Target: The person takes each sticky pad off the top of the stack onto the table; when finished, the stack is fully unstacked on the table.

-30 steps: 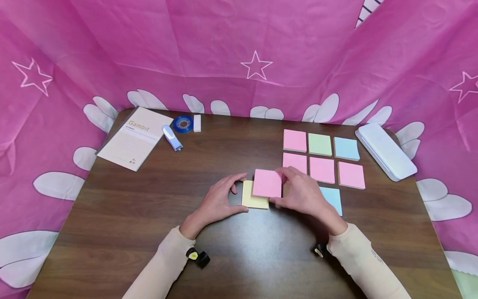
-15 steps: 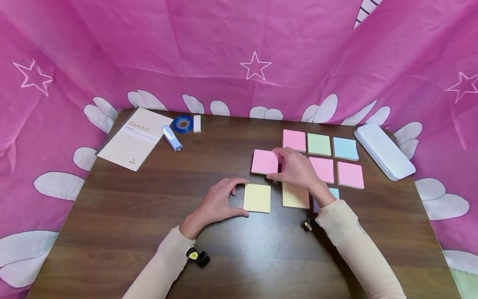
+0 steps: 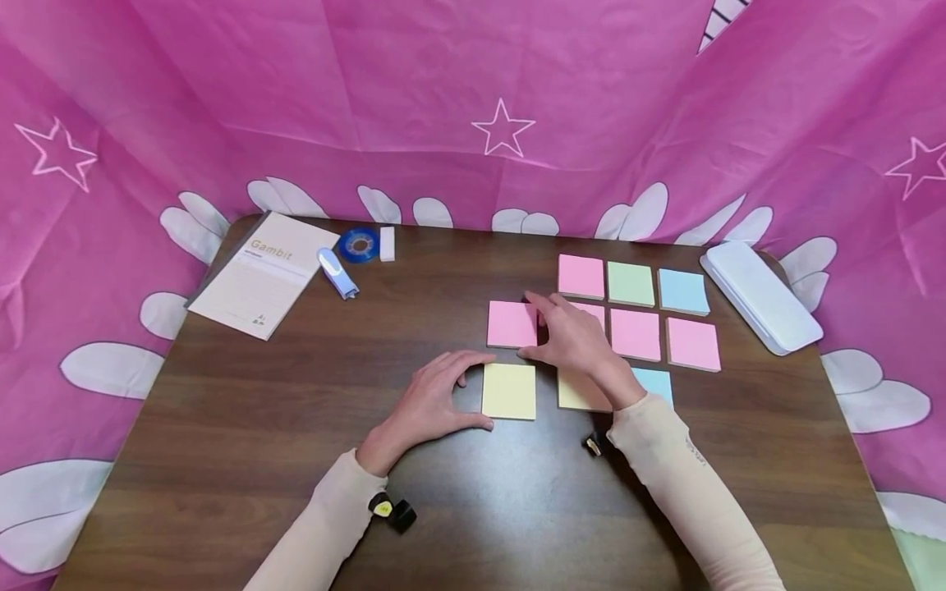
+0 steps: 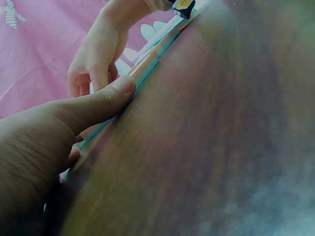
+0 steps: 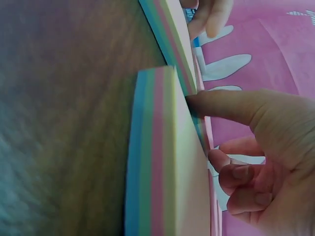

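My left hand holds the left corners of a yellow sticky note pad between thumb and fingers. Behind that pad, a pink-topped sticky note pad lies on the table. My right hand spans its right edge, thumb at the near corner and a finger at the far one. Under the right wrist sits another yellow-topped pad, partly covered. Striped blue, green, pink and yellow layers show on a pad's side in the right wrist view. In the left wrist view, the left thumb touches a pad's edge.
Several pink, green and blue pads stand in rows at right, among them a green pad. Beyond them is a white case. A notebook, blue tape roll, white block and light-blue stapler-like item lie at back left.
My right hand has carried the pink pad from above the yellow pad back to the table behind it, then slightly left. The left hand stays at the yellow pad, now fully uncovered.
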The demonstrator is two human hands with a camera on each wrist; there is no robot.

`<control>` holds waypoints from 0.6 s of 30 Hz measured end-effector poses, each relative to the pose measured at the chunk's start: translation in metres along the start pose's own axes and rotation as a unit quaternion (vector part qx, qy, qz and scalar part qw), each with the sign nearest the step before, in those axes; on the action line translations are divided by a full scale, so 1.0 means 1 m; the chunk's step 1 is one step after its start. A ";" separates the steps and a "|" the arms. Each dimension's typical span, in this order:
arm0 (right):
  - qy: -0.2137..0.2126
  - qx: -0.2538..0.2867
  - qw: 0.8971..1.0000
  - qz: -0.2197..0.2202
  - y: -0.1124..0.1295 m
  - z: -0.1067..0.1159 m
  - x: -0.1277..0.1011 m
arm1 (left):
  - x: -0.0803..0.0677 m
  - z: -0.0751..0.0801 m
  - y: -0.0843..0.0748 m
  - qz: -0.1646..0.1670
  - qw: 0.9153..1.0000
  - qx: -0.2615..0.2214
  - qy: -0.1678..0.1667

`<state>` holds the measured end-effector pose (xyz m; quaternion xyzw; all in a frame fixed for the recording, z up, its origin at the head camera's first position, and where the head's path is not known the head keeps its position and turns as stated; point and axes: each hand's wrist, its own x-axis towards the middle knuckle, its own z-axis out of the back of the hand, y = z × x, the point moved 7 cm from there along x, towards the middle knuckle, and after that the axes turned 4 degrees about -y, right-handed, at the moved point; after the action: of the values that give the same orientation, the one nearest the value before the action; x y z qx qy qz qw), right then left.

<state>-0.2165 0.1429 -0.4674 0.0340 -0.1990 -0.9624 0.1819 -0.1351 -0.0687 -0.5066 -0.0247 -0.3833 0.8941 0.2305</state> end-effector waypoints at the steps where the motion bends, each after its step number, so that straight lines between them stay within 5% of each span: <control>1: -0.006 0.006 1.000 -0.001 0.000 0.001 -0.002 | 0.000 0.000 0.000 -0.001 1.000 -0.001 0.001; 13: -0.103 0.075 0.992 0.005 -0.002 0.021 -0.047 | -0.001 0.002 0.002 -0.018 0.999 -0.029 -0.005; 18: -0.138 0.080 0.987 0.026 -0.008 0.019 -0.071 | -0.004 0.007 0.002 -0.022 0.996 -0.067 -0.053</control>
<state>-0.1555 0.1824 -0.4534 -0.0897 -0.2994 -0.9337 0.1747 -0.1336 -0.0768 -0.5034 0.0159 -0.4547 0.8611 0.2269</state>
